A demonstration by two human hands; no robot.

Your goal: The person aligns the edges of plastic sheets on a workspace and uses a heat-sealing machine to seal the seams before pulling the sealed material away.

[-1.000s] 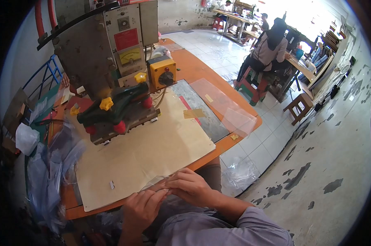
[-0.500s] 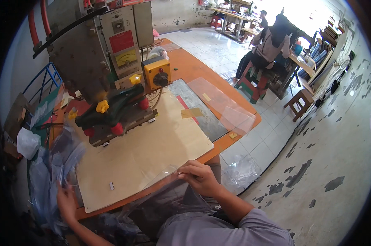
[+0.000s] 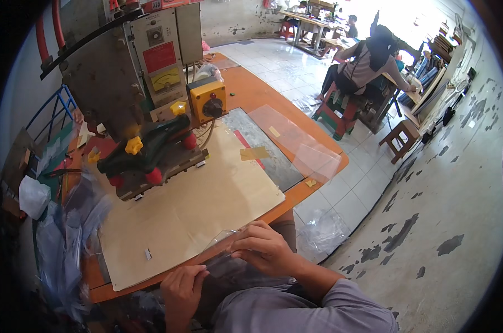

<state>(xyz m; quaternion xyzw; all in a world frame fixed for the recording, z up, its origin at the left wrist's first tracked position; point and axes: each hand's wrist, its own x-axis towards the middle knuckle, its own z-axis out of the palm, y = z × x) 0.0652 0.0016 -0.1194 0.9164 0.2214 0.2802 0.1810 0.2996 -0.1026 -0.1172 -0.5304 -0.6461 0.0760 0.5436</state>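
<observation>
1. Currently the right hand point(image 3: 262, 247) pinches a clear plastic sheet point(image 3: 223, 265) between thumb and fingers, knuckles up, just past the front edge of the worktop point(image 3: 257, 86).
2. Lower and to its left, the left hand point(image 3: 183, 288) has thumb and forefinger brought together on the same sheet; its other fingers curl in beside them. The two hands are near each other but apart.
3. The sheet spans the space between them, over the person's lap, and one corner rises in front of the beige board point(image 3: 193, 222). Being see-through, its full outline is hard to trace.
4. The board lies flat on the worktop, with a small white piece point(image 3: 148, 254) near its left front corner.
5. Above the board's rear part hangs the dark press head point(image 3: 98, 91), fitted with yellow star knobs point(image 3: 133, 146) and red feet point(image 3: 154, 176). A yellow control box point(image 3: 220, 92) sits to its right.
6. Brown tape point(image 3: 255, 153) crosses the board's right edge onto a grey plate point(image 3: 287, 173); further right lie more clear sheets point(image 3: 318, 158).
7. Left of the board, a heap of clear plastic point(image 3: 68, 241) drapes down the side.
8. Beyond, a co-worker point(image 3: 362, 72) sits at another table.
</observation>
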